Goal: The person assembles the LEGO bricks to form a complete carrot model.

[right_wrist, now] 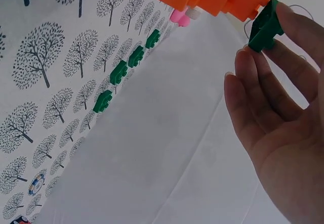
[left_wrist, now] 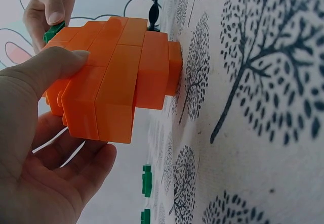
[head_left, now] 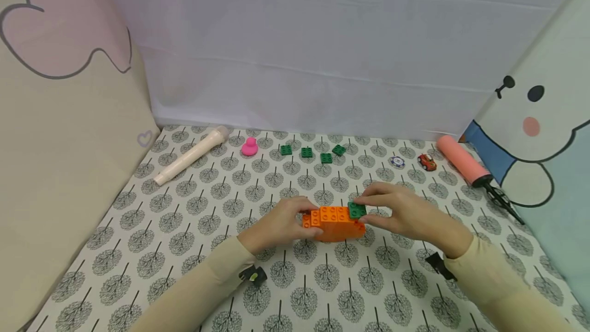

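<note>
An orange block build (head_left: 338,227) made of stacked toy bricks, stepped at its ends, stands on the tree-print cloth in the middle. My left hand (head_left: 286,222) grips its left end; in the left wrist view the thumb lies on one face and the fingers curl round the other side. Between thumb and fingers my right hand (head_left: 405,214) pinches a green toy brick (head_left: 357,210) at the build's upper right. In the right wrist view the green brick (right_wrist: 266,26) is tilted, its hollow underside facing the orange bricks; whether they touch I cannot tell.
Several loose green bricks (head_left: 307,152) lie toward the back, with a pink rubber duck (head_left: 250,147) left of them. A pale tube (head_left: 191,156) lies back left. At the right are a poker chip (head_left: 397,162), a red toy car (head_left: 427,162) and a coral umbrella-like object (head_left: 465,162).
</note>
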`<act>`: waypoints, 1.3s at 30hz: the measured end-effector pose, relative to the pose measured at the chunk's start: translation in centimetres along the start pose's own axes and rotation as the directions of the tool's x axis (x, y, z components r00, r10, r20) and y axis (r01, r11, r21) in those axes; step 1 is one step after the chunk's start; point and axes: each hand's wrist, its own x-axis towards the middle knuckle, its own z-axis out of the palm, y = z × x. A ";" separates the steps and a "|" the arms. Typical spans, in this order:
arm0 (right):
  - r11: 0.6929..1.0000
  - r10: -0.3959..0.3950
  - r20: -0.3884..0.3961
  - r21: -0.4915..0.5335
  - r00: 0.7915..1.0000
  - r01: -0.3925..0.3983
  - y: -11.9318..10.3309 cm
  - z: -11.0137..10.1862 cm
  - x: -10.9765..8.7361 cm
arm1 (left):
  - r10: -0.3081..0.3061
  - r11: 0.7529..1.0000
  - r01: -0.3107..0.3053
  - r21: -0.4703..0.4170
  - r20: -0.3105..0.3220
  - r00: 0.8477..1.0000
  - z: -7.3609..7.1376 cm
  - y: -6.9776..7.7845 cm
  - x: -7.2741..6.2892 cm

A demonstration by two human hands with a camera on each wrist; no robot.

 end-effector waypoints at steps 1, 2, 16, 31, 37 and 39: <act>1.000 0.002 0.004 0.006 1.000 -0.002 -0.1 0.1 0.0 | -0.001 1.000 0.001 -0.001 0.001 1.000 0.0 0.0 0.0; 1.000 0.005 0.006 0.008 1.000 -0.005 -0.1 0.1 0.1 | -0.003 1.000 0.003 0.001 0.002 1.000 0.0 -0.1 0.0; 0.999 0.030 0.020 0.037 0.999 -0.031 -0.3 0.8 0.4 | 0.000 1.000 0.000 0.015 0.001 1.000 0.0 -0.2 0.1; 0.998 0.058 0.011 -0.010 0.998 -0.058 -0.4 1.1 0.5 | 0.015 1.000 -0.015 0.027 0.001 1.000 -0.1 -0.2 0.2; 0.992 0.118 0.029 0.031 0.993 -0.119 0.0 0.8 0.3 | 0.024 0.999 -0.024 0.042 -0.002 1.000 0.0 -0.1 0.2; 0.987 0.154 0.014 0.039 0.988 -0.154 0.4 0.6 0.5 | 0.021 0.999 -0.021 0.045 0.000 1.000 -0.1 -0.1 0.2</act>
